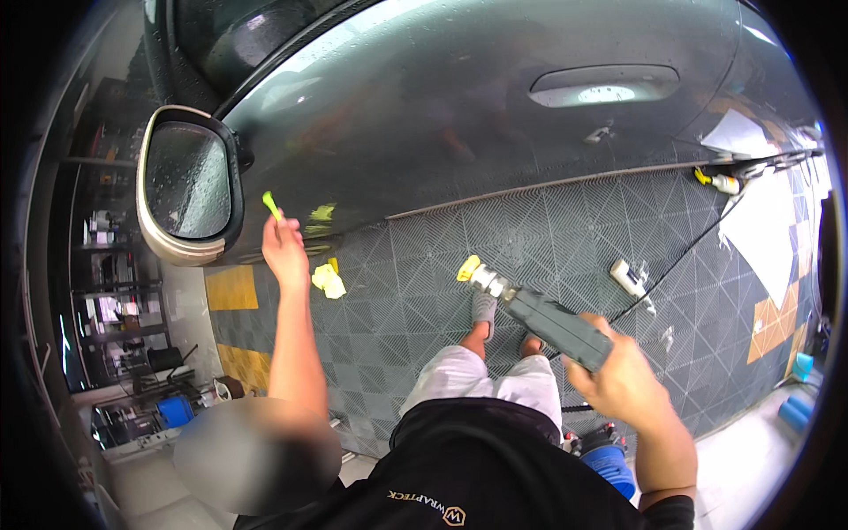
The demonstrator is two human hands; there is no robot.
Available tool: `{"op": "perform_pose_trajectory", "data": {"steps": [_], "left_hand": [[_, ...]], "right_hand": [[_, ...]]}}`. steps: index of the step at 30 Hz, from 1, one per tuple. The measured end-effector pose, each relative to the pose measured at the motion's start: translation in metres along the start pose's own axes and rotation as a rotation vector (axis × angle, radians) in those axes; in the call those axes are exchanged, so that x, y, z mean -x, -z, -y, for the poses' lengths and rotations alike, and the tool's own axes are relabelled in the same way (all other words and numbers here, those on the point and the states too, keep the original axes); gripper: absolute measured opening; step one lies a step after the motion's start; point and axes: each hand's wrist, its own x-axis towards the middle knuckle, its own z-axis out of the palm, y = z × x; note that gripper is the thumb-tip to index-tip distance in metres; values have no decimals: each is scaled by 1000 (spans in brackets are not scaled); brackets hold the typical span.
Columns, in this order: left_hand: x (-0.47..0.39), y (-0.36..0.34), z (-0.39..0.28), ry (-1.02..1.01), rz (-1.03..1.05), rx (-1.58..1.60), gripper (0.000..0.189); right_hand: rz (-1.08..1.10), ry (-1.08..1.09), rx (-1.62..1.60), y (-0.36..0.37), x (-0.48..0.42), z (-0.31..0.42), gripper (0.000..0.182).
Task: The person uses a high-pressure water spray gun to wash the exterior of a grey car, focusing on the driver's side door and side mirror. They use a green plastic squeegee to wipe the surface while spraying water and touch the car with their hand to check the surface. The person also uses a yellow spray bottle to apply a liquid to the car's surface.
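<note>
My left hand (pixel 285 250) is raised beside the wing mirror (pixel 189 179) of a dark car, its fingers closed on a small lime-green tool (pixel 271 205), perhaps a scraper. Further right, my right hand (pixel 613 371) grips a dark grey, boxy handheld tool (pixel 560 324) with a metal coupling and a yellow nozzle (pixel 469 268) pointing up and left. The tool's grip is partly hidden by my fingers. Above both hands stretches the car door (pixel 464 119), with a flush handle (pixel 604 85) at the upper right. Water drops cover the mirror glass.
A yellow cloth (pixel 328 281) and a white bottle (pixel 629 278) lie on the grey tiled floor (pixel 424 265). A yellow-topped spray bottle (pixel 719 181), white sheets (pixel 762 225) and a dark hose or cable are at the right. A blue container (pixel 608 467) stands near my right side; shelves line the left.
</note>
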Motion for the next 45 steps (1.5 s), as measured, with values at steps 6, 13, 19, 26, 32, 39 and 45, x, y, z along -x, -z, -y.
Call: {"op": "perform_pose_trajectory", "data": {"steps": [6, 13, 19, 26, 32, 39, 45], "left_hand": [[-66, -32, -27, -668, -332, -676, 27], [-74, -50, -18, -253, -268, -311, 29], [-75, -48, -6, -96, -208, -155, 27], [-75, -32, -10, -511, -252, -502, 31], [-87, -38, -37, -382, -248, -492, 34], [-71, -64, -46, 43, -79, 365, 17], [-68, -52, -28, 30, -114, 291, 17]], "right_hand": [[-107, 61, -126, -23, -20, -2, 29], [-115, -33, -153, -23, 2, 4, 27], [-108, 8, -151, -42, 13, 11, 26], [12, -7, -117, -55, 3, 11, 27], [-27, -18, -132, -53, -14, 15, 28], [-54, -39, -156, -45, -16, 12, 25], [-55, -8, -79, -33, -2, 7, 28]]}}
